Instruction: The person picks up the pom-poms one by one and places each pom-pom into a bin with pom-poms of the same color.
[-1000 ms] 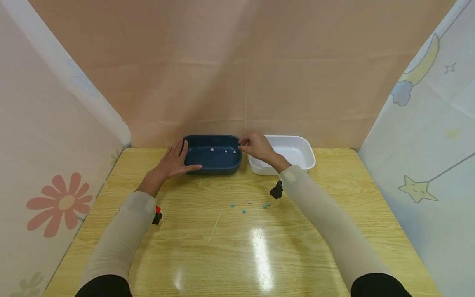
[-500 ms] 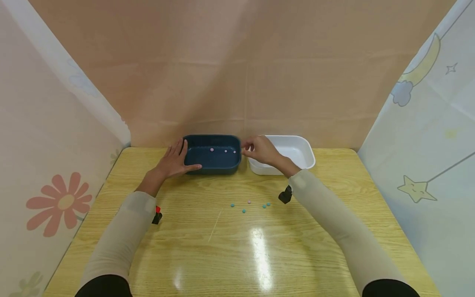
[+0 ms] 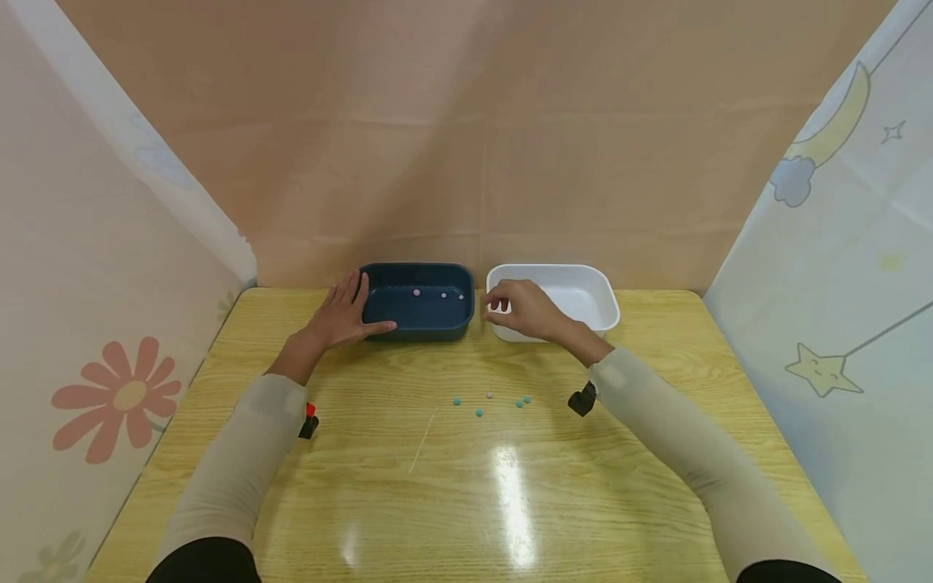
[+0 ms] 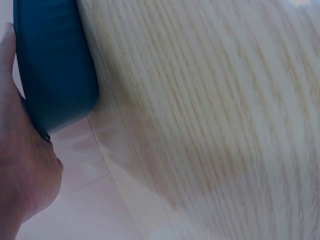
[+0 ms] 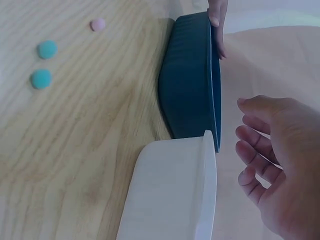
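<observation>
My left hand (image 3: 335, 321) rests on the left end of a dark blue rectangular tub (image 3: 401, 314), fingers straight along its side and thumb along the front rim. Inside the tub lie 3 small pink balls (image 3: 416, 293). My right hand (image 3: 532, 311) hovers over the left end of a white tub (image 3: 585, 304), its fingers loosely curled. Nothing shows between thumb and fingertips of this hand in the right wrist view. Nearer on the table lie one pink ball (image 5: 97, 24) and several teal balls (image 5: 41, 78).
Both tubs stand side by side at the back of the wooden table (image 3: 408, 502), with a narrow gap between them. Behind rises a tan backdrop (image 3: 364, 162). Printed white panels (image 3: 860, 267) flank the table on either side.
My right hand has drawn back from the blue tub's right rim, moving right and slightly nearer, over the white tub. The left hand and the balls stay where they were.
</observation>
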